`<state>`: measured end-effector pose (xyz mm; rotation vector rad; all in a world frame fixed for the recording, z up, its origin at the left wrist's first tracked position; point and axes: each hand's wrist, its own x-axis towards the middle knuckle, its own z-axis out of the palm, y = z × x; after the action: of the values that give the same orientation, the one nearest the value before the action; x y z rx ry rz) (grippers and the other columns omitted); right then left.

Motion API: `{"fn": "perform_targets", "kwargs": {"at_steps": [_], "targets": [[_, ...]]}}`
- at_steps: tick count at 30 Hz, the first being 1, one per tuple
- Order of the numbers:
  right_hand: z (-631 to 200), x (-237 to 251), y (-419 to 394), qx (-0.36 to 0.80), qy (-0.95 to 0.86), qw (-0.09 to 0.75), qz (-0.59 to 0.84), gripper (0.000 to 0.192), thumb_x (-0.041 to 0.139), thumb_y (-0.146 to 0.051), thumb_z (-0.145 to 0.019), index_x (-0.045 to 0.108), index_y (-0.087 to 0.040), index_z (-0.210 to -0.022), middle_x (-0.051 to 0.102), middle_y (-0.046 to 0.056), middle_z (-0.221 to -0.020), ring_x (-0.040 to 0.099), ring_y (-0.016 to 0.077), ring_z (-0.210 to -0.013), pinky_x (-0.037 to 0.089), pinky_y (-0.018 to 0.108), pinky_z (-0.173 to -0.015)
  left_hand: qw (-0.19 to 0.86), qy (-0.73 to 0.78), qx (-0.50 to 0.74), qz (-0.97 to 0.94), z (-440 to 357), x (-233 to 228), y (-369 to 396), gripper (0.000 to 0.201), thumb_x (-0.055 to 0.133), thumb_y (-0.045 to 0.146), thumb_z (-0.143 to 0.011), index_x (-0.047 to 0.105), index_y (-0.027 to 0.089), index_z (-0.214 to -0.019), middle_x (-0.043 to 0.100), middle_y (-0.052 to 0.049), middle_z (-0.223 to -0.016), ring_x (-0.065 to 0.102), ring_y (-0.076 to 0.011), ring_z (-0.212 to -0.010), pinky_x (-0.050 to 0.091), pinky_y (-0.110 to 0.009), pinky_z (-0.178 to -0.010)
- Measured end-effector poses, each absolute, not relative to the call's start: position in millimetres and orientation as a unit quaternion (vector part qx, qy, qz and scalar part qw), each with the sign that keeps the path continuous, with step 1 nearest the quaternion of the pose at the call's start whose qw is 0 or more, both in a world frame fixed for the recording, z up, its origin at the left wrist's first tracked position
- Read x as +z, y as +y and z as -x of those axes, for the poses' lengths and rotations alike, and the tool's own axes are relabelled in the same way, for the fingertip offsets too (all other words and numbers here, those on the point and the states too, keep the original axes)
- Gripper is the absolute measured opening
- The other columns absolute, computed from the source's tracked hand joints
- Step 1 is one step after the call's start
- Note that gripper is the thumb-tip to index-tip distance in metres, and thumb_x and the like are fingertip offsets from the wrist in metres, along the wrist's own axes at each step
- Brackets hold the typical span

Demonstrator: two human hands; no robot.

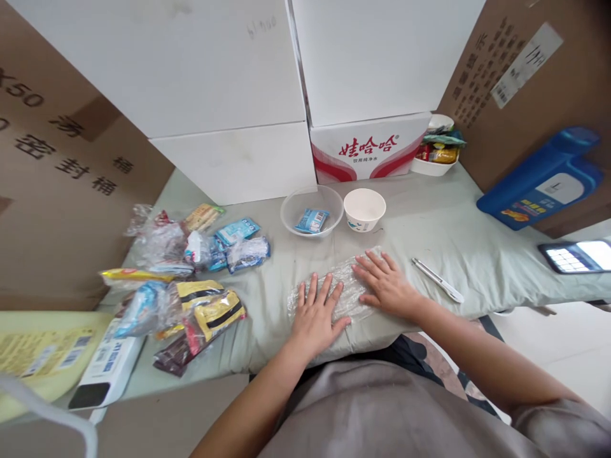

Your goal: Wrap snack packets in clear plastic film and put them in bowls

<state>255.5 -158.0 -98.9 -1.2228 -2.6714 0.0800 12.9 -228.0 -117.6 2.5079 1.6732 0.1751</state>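
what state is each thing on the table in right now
left hand: flat, palm down on the plastic bag
right hand: flat, palm down on the plastic bag
clear plastic bag: lying flat, pressed under both hands
clear bowl: upright, one blue packet inside
paper cup: upright, open, looks empty
pen: lying on the cloth, untouched
phone: screen lit
snack packets: piled loosely, sealed as far as visible

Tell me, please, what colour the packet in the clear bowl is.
Light blue packet, seen in the head view.
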Motion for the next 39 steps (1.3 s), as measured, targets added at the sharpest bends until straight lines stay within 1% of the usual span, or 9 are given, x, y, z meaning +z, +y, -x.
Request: {"fn": "perform_targets", "kwargs": {"at_steps": [4,8,10,14,19,23,28,34,39], "targets": [[-256,-117,-169,0.052,-0.897,0.05,0.436,0.073,0.047,-0.06,-0.091,0.032,-0.02,-0.15,0.03,0.011,-0.156,0.016,0.0313,-0.146,0.016,0.055,-0.115,0.05,0.599,0.039,-0.799,20,-117,-227,0.083,0.061,0.063,-0.079,0.035,0.026,-0.148,0.025,-0.012,-0.158,0.016,-0.0415,-0.145,0.014,-0.066,-0.113],[-277,-109,-179,0.063,-0.897,0.082,0.429,0.078,0.051,-0.064,-0.087,0.037,-0.016,-0.147,0.03,0.016,-0.155,0.014,0.0346,-0.146,0.019,0.058,-0.114,0.016,0.626,0.075,-0.776,58,-107,-241,0.082,0.06,0.063,-0.079,0.041,0.017,-0.144,0.029,-0.019,-0.155,0.017,-0.0434,-0.145,0.019,-0.066,-0.112],[-288,-103,-187,0.086,-0.915,0.108,0.379,0.072,0.055,-0.062,-0.086,0.047,-0.015,-0.14,0.038,0.016,-0.151,0.021,0.0337,-0.144,0.027,0.055,-0.113,0.025,0.577,0.116,-0.808,66,-101,-253,0.069,0.061,0.056,-0.082,0.051,0.015,-0.136,0.042,-0.019,-0.147,0.026,-0.0403,-0.142,0.027,-0.06,-0.113],[-306,-102,-203,0.113,-0.923,0.149,0.337,0.033,0.052,-0.038,-0.095,0.062,-0.018,-0.12,0.061,0.012,-0.128,0.051,0.0256,-0.125,0.044,0.044,-0.102,0.075,0.467,0.151,-0.868,70,-98,-272,0.025,0.054,0.025,-0.089,0.065,0.018,-0.11,0.064,-0.011,-0.121,0.052,-0.0265,-0.126,0.045,-0.043,-0.106],[-313,-102,-214,0.111,-0.917,0.171,0.343,0.021,0.047,-0.024,-0.096,0.066,-0.021,-0.105,0.069,0.009,-0.111,0.061,0.0235,-0.106,0.05,0.043,-0.09,0.091,0.458,0.215,-0.858,76,-104,-274,0.025,0.044,0.009,-0.09,0.066,0.019,-0.098,0.068,-0.007,-0.111,0.059,-0.0193,-0.117,0.049,-0.036,-0.102],[-307,-90,-210,0.142,-0.899,0.2,0.363,0.022,0.044,-0.025,-0.096,0.065,-0.021,-0.1,0.069,0.009,-0.107,0.062,0.0228,-0.105,0.05,0.041,-0.089,0.128,0.519,0.251,-0.807,76,-94,-262,0.02,0.043,0.018,-0.092,0.063,0.019,-0.095,0.07,-0.006,-0.101,0.065,-0.0172,-0.101,0.053,-0.031,-0.09],[-286,-95,-183,0.133,-0.826,0.215,0.504,0.027,0.038,-0.029,-0.098,0.063,-0.021,-0.104,0.072,0.006,-0.095,0.068,0.0197,-0.086,0.052,0.032,-0.075,0.083,0.651,0.247,-0.713,66,-96,-231,0.022,0.045,0.029,-0.092,0.061,0.018,-0.1,0.07,-0.004,-0.086,0.067,-0.0173,-0.075,0.053,-0.028,-0.072],[-269,-110,-154,0.031,-0.805,0.114,0.581,0.029,0.043,-0.032,-0.096,0.063,-0.017,-0.11,0.071,0.009,-0.096,0.066,0.023,-0.077,0.046,0.033,-0.068,0.008,0.692,0.156,-0.704,61,-108,-209,0.024,0.047,0.025,-0.088,0.062,0.015,-0.104,0.068,-0.011,-0.092,0.065,-0.0259,-0.087,0.051,-0.036,-0.077],[-257,-95,-158,-0.048,-0.828,0.198,0.522,0.034,0.047,-0.038,-0.095,0.065,-0.014,-0.112,0.065,0.016,-0.111,0.056,0.0307,-0.108,0.042,0.043,-0.09,-0.095,0.665,0.194,-0.715,42,-85,-213,0.03,0.049,0.029,-0.09,0.062,0.011,-0.111,0.062,-0.018,-0.112,0.057,-0.0322,-0.108,0.045,-0.045,-0.092]]}}
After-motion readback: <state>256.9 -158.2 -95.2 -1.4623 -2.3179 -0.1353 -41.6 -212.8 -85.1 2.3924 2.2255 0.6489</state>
